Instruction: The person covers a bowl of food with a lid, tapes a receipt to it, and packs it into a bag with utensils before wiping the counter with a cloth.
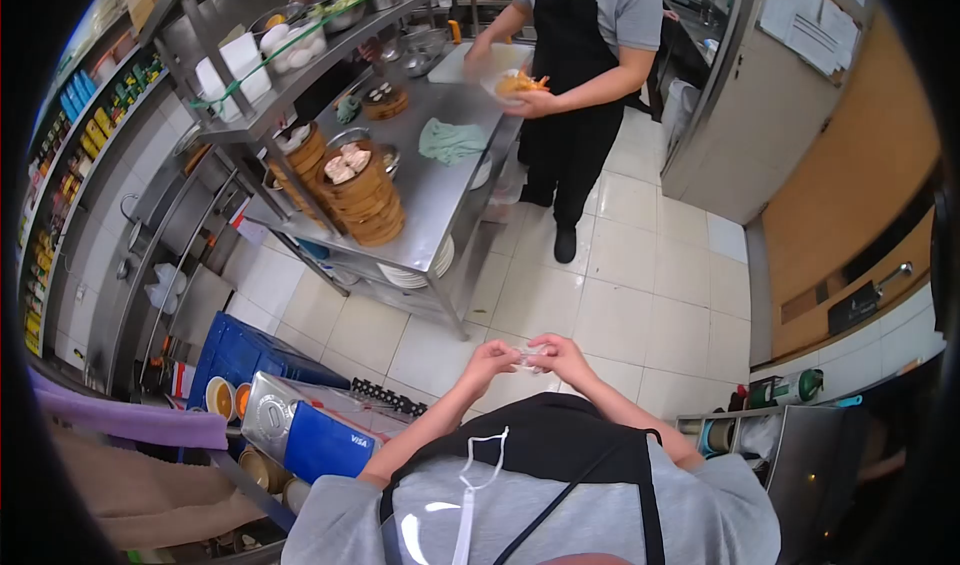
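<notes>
Translucent item [532, 360], small and irregular in outline, sits between the fingertips of both hands, in front of the chest and above the floor, with nothing under it. The left hand [486, 367] grasps one side and the right hand [568, 362] the other, fingers curled inward. Whether it is film, a bag or something firmer, I cannot tell.

With something that slight, a light, even pinch from both sides would work best: thumbs opposite the fingertips, wrists level, no hard pull. Thin plastic, if that is what it is, would probably cling and crease, so working from the edges should keep it from bunching.

Beneath the forearms is a black apron [560, 420] of matte cloth. Past the hands lie glossy, pale square floor tiles [640, 305]. To the left stands a hard blue crate [270, 350]. Farther off, the brushed-metal counter [430, 203] carries a round, woven-looking bamboo steamer stack [370, 205] topped with lumpy pink-and-white pieces [347, 162]; near it lies a soft, rumpled green cloth [452, 142]. Smooth white plates [412, 277] are piled on the shelf below. Beside the counter, another person [575, 40] holds a bowl [492, 87] of orange, stringy food [521, 84].
</notes>
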Demonstrator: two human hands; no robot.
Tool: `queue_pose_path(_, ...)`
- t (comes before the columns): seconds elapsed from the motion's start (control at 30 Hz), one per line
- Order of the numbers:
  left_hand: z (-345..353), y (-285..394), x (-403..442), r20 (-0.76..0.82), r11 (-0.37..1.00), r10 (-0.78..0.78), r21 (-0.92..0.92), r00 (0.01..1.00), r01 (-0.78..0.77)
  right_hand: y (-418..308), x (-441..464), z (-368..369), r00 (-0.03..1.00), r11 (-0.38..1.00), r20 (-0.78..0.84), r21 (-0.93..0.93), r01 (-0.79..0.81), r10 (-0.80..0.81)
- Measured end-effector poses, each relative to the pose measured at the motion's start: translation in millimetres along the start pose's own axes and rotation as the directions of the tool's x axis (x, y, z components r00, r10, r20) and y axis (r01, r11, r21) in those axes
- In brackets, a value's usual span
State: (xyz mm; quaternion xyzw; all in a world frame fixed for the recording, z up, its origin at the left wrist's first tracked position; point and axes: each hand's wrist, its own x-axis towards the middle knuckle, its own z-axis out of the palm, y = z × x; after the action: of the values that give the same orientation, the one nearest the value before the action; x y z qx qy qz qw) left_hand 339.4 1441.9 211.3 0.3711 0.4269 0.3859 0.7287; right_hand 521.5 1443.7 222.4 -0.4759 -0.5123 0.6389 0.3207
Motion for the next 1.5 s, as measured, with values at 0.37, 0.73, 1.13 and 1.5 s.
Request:
queue_pose_path(0.37,117,-1,78,0.254,0.987,-0.123,0.136,0.959,0.091,19,-50,-101,0.938,0.987,-0.346,0.143,0.078,-0.025)
queue_pose_path(0.73,161,-23,111,0.620,0.901,-0.307,0.434,0.722,0.011,37,-108,-88,0.654,0.965,-0.753,0.217,0.146,0.071)
queue_pose_path(1.13,107,-48,75,0.634,0.751,-0.655,0.604,0.410,0.266,75,-111,54,0.136,0.962,-0.971,0.216,0.165,0.195)
queue_pose_path(1.5,146,-68,11,0.620,0.591,-0.767,0.782,-0.164,0.197,48,-167,104,-0.219,0.967,-0.973,0.010,0.255,0.068)
